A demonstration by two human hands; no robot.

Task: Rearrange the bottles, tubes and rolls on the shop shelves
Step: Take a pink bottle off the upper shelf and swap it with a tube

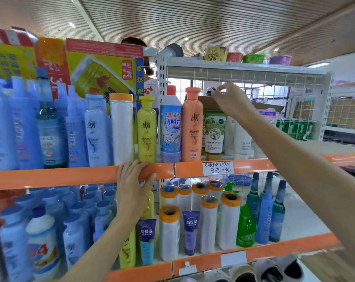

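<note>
At about one o'clock the right hand [231, 98] pinches the small dark cap [210, 90] of a bottle behind the orange bottle [191, 127], likely light but tippy, better gripped lower, while the left hand [131, 188] lies spread on the orange shelf edge [50, 177].

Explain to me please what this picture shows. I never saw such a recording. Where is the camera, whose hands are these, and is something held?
The one picture comes from a camera on a person's head, looking forward at shop shelves. Both bare arms belong to that person. The left hand rests on the orange shelf edge. The right hand reaches up and pinches the cap of a green tube on the upper shelf, beside an orange bottle. Below stand white rolls with orange ends and a green pump bottle.
</note>
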